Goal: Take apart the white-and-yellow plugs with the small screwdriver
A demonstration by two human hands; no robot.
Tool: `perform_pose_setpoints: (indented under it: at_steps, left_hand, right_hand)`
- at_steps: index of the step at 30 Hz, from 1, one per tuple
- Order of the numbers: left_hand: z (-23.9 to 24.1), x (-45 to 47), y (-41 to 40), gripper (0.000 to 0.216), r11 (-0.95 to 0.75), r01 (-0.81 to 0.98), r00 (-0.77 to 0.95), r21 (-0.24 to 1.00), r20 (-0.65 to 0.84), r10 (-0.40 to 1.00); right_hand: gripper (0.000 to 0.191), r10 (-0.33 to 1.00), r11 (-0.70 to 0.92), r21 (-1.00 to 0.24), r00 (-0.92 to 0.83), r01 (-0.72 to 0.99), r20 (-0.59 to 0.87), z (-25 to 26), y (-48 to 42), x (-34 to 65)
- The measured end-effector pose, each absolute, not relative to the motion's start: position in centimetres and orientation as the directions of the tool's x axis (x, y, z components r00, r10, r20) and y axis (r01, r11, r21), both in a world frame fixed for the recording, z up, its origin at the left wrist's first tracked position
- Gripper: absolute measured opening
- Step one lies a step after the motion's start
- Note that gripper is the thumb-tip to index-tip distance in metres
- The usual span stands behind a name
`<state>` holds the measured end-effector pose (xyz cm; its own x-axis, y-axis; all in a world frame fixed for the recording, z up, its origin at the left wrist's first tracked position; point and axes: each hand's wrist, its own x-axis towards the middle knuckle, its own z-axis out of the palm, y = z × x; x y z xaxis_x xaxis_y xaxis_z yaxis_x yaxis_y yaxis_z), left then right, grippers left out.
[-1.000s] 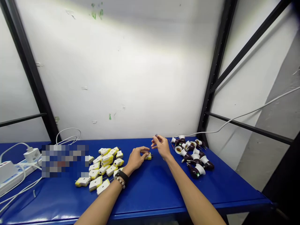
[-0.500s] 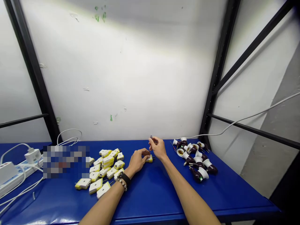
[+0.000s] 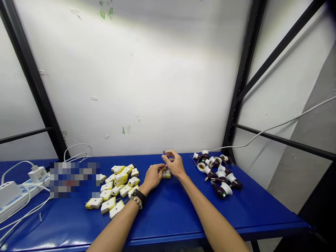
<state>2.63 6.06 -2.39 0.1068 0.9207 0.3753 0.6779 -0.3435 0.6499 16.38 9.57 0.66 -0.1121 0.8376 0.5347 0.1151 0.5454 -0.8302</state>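
Observation:
My left hand [image 3: 153,176] rests on the blue table [image 3: 170,213], fingers closed on a small yellow-and-white plug adapter [image 3: 166,174]. My right hand [image 3: 174,165] is just above and beside it, pinching a small dark tool-like piece [image 3: 164,154] held upright over the adapter. The two hands touch near the table's middle. A black band and a bead bracelet [image 3: 138,198] sit on my left wrist.
A heap of several yellow-and-white adapters [image 3: 118,185] lies left of my hands. Several dark-and-white lamp sockets [image 3: 217,173] lie to the right. A white power strip with cables [image 3: 18,192] sits at far left. A black rack post [image 3: 236,87] stands at right.
My right hand has moved left and down with the small dark piece, from apart to right over the adapter in my left hand. My left hand stayed in place.

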Motion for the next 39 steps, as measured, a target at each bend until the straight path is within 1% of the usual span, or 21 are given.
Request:
perform_pose_setpoints:
  at_steps: [4,7,11,14,18,20,24,30,35,39]
  left_hand:
    - [-2.1,2.7,5.8,0.022,-0.34,0.697,0.105,0.632,0.379,0.92]
    - [-1.9,2.9,5.6,0.018,-0.333,0.699,0.088,0.633,0.386,0.918]
    - [-1.4,2.9,5.6,0.014,-0.312,0.712,0.073,0.63,0.375,0.924]
    - [-1.1,2.7,5.5,0.014,-0.305,0.725,0.079,0.618,0.365,0.927]
    - [-1.0,2.8,5.3,0.018,-0.313,0.728,0.097,0.611,0.36,0.928]
    - [-1.1,2.8,5.3,0.018,-0.317,0.723,0.095,0.614,0.365,0.926]
    - [-1.3,2.8,5.3,0.015,-0.316,0.714,0.085,0.624,0.371,0.925]
    - [-1.6,2.8,5.4,0.012,-0.316,0.712,0.093,0.627,0.362,0.927]
    - [-1.4,2.9,5.3,0.014,-0.302,0.732,0.085,0.611,0.358,0.93]
    - [-1.1,2.8,5.2,0.015,-0.298,0.749,0.098,0.592,0.345,0.933]
  right_hand:
    - [0.026,0.836,0.543,-0.835,-0.148,0.09,0.528,0.7,9.8,16.3]
    - [0.022,0.834,0.55,-0.83,-0.124,0.09,0.538,0.6,9.9,16.3]
    - [0.026,0.828,0.561,-0.82,-0.083,0.118,0.555,0.6,9.8,16.3]
    - [0.031,0.826,0.563,-0.817,-0.107,0.125,0.553,0.7,9.5,16.3]
    - [0.021,0.818,0.573,-0.81,-0.132,0.125,0.559,0.9,9.5,16.3]
    - [0.019,0.814,0.581,-0.803,-0.113,0.134,0.57,0.9,9.6,16.4]
    - [0.022,0.811,0.584,-0.797,-0.064,0.154,0.582,0.9,9.7,16.7]
    - [0.024,0.821,0.568,-0.806,-0.044,0.165,0.569,0.9,9.7,16.8]
    - [0.03,0.823,0.568,-0.808,-0.088,0.159,0.561,0.7,9.8,16.9]
    - [0.024,0.815,0.579,-0.801,-0.145,0.151,0.561,0.8,9.9,17.1]
